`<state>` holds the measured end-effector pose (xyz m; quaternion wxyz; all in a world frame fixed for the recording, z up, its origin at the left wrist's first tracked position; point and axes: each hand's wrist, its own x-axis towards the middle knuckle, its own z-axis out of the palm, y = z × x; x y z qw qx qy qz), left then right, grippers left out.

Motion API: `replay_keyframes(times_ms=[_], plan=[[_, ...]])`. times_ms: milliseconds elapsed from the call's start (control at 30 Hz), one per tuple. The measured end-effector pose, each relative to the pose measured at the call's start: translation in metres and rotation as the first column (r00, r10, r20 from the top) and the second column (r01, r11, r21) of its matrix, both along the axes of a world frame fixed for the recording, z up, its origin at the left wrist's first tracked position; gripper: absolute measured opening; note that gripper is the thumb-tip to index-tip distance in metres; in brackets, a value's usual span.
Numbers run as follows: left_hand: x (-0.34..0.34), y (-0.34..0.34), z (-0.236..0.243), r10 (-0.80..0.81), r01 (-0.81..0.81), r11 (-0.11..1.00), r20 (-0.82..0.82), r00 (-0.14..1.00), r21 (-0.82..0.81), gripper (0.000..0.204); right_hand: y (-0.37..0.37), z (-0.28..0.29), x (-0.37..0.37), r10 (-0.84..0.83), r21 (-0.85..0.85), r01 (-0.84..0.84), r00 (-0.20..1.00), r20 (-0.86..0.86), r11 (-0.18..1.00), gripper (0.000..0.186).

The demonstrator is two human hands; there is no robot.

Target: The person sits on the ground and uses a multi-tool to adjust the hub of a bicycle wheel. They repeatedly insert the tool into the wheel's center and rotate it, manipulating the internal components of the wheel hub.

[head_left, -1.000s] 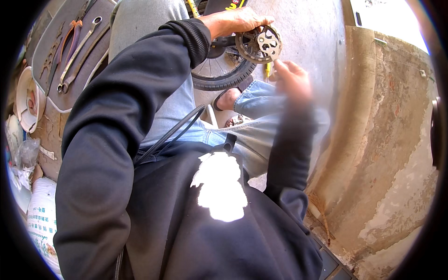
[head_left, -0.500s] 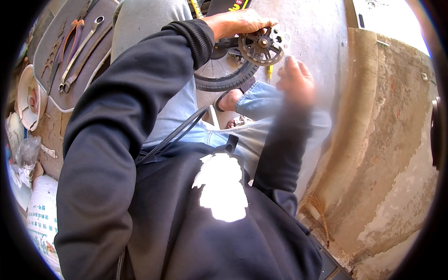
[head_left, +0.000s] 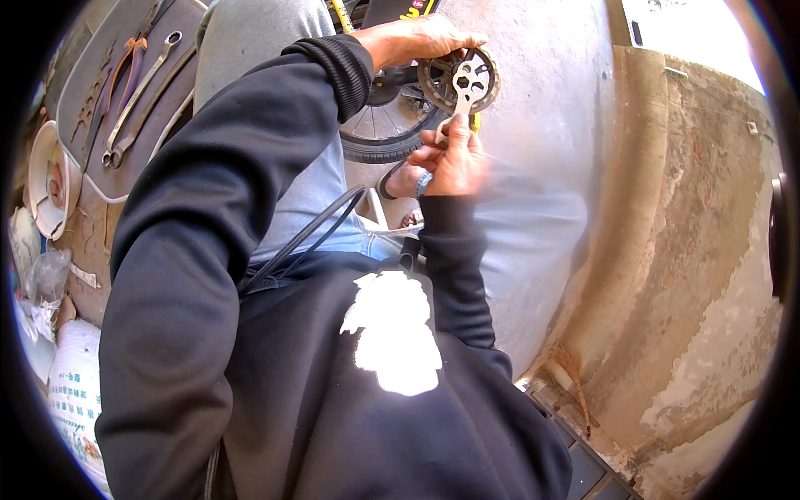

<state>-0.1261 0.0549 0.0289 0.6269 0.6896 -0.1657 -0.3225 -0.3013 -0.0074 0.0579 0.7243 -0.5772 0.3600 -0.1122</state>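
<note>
A dark round chainring (head_left: pixel 427 87) with a toothed rim is mounted at a small-wheeled bike. My left hand (head_left: pixel 407 40) reaches in from the upper left and grips the chainring's top edge, thumb and fingers closed on it. A flat silver multi-hole wrench (head_left: pixel 463 103) lies across the chainring's face, its wide head over the hub area. Below the chainring, my right hand (head_left: pixel 457 162) pinches the wrench's lower end between thumb and fingers. Whether the wrench sits on a nut cannot be made out.
The bike's spoked wheel and black tyre (head_left: pixel 379 155) stand just left of my right hand. At the far left, a grey tray (head_left: pixel 71 137) carries pliers (head_left: pixel 133 73) and several wrenches (head_left: pixel 142 93). A white bucket (head_left: pixel 40 200) is beside it. A worn wall (head_left: pixel 700 250) rises on the right.
My right hand has swung left and in with the wrench, which now lies squarely over the chainring, its head having been at the right edge. My left hand stays on the chainring.
</note>
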Motion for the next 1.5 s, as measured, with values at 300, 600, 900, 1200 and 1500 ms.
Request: replay_keyframes(times_ms=[300, 600, 900, 1200, 1500], plan=[[0.001, 0.003, 0.004, -0.049, 0.047, 0.999, -0.07, 0.996, -0.028, 0.052, 0.014, -0.003, -0.004, -0.002, -0.048, 0.0, 0.999, -0.049, 0.999, 0.032], [0.001, 0.009, 0.013, -0.046, 0.046, 0.999, -0.064, 0.997, -0.012, 0.055, 0.02, 0.006, -0.007, -0.019, -0.163, 0.023, 0.999, 0.029, 0.986, 0.029], [0.0, 0.006, 0.017, -0.042, 0.041, 0.999, -0.072, 0.996, -0.019, 0.053, 0.004, 0.008, -0.002, -0.075, -0.023, 0.074, 0.997, -0.033, 0.997, 0.03], [-0.003, 0.006, 0.02, -0.041, 0.039, 0.999, -0.05, 0.998, -0.038, 0.058, -0.028, 0.018, -0.001, 0.031, -0.194, -0.061, 0.987, -0.155, 0.979, 0.031], [-0.003, 0.005, 0.012, -0.035, 0.035, 0.999, -0.002, 0.999, -0.033, 0.057, -0.011, 0.013, -0.004, 0.033, -0.11, -0.054, 0.982, -0.187, 0.993, 0.034]])
